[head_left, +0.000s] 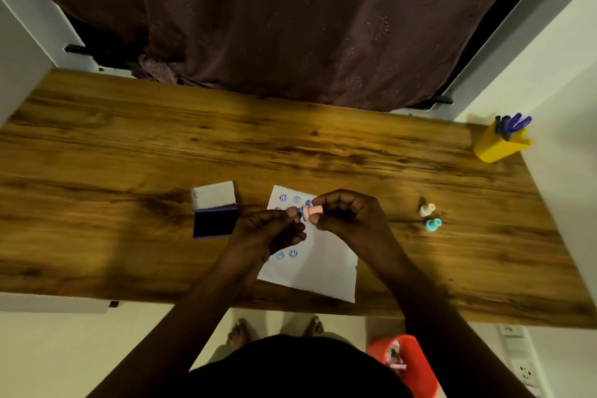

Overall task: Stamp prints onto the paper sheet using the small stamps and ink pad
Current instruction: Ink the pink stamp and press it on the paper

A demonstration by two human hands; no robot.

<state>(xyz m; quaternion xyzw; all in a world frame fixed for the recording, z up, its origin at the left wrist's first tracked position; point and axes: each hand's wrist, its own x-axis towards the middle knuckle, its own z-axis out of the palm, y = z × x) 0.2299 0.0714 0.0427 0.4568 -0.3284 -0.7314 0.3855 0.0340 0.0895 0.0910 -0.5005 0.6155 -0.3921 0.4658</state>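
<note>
A white paper sheet (318,263) lies on the wooden table (129,145), with several blue smiley prints near its top and left side. Above the sheet, my right hand (350,213) grips a small pink stamp (312,212) by its handle, held sideways with its blue inked face pointing left. My left hand (269,231) touches that face with its fingertips. The ink pad (215,220) lies open left of the paper, its white lid tipped back and its dark pad showing. A cream stamp (427,209) and a teal stamp (433,224) rest on the table to the right.
A yellow holder (499,147) with blue pens stands at the far right corner of the table. A dark curtain (290,26) hangs behind the table. Below the near edge are my bare feet (240,333) and an orange bin (410,365).
</note>
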